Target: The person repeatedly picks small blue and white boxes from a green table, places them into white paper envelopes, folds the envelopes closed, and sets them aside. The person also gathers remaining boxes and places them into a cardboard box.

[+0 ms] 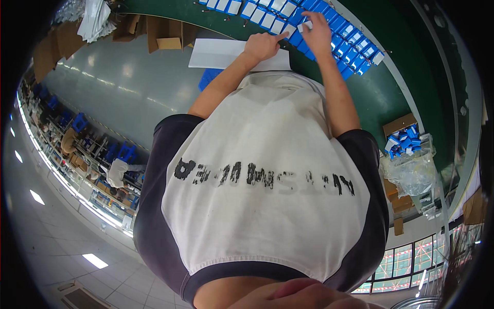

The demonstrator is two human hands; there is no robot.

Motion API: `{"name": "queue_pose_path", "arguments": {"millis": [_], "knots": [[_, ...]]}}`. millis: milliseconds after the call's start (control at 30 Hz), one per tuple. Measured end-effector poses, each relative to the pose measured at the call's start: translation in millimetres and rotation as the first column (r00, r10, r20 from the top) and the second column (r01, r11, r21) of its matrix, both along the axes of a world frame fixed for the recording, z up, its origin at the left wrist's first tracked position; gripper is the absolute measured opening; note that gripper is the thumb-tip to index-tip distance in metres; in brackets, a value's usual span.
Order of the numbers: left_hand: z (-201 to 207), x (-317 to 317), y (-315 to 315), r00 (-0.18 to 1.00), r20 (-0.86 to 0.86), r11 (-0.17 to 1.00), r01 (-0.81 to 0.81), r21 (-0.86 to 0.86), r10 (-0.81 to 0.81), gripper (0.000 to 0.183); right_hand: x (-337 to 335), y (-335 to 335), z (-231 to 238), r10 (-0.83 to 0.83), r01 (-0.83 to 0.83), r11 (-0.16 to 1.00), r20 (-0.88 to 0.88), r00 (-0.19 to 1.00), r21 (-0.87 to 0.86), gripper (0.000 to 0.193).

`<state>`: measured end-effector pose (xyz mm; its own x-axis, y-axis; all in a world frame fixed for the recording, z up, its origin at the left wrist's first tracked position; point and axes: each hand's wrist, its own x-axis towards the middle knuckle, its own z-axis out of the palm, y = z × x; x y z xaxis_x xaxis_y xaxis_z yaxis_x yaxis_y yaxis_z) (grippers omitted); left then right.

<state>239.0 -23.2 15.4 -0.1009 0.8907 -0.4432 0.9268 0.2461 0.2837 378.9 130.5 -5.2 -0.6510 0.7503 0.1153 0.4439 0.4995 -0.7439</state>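
Rows of small blue packs (351, 55) lie on the green table at the top, many with a white patch and some with short wires. My left hand (262, 46) reaches to their near edge. Its index finger is stretched out onto a white-patched pack (289, 32), while the other fingers curl in; I see nothing held. Just to the right, my right hand (318, 35) is over the packs, its fingers bent round a small white piece (307, 25). The fingertips partly cover this piece and the pack beneath it.
A white sheet (215, 52) lies at the table edge against my body. A carton of loose blue packs (404, 141) stands at the right beside clear plastic bags (411, 172). Cardboard boxes (167, 35) and a blue stool (207, 78) are at the left. People work at far-left benches.
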Motion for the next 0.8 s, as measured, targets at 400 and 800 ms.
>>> {"name": "queue_pose_path", "arguments": {"millis": [400,800], "knots": [[-33.0,17.0,31.6,0.609,0.597,0.731,-0.680,0.055,0.522,0.036,-7.5,35.5,-3.7,-0.142,-0.053,0.662,-0.193,0.971,-0.748,0.035],[-34.8,32.2,31.2,0.466,0.739,0.696,-0.718,-0.005,0.486,0.031,6.7,11.2,-32.5,-0.404,0.211,0.750,-0.182,0.897,-0.626,0.039]]}}
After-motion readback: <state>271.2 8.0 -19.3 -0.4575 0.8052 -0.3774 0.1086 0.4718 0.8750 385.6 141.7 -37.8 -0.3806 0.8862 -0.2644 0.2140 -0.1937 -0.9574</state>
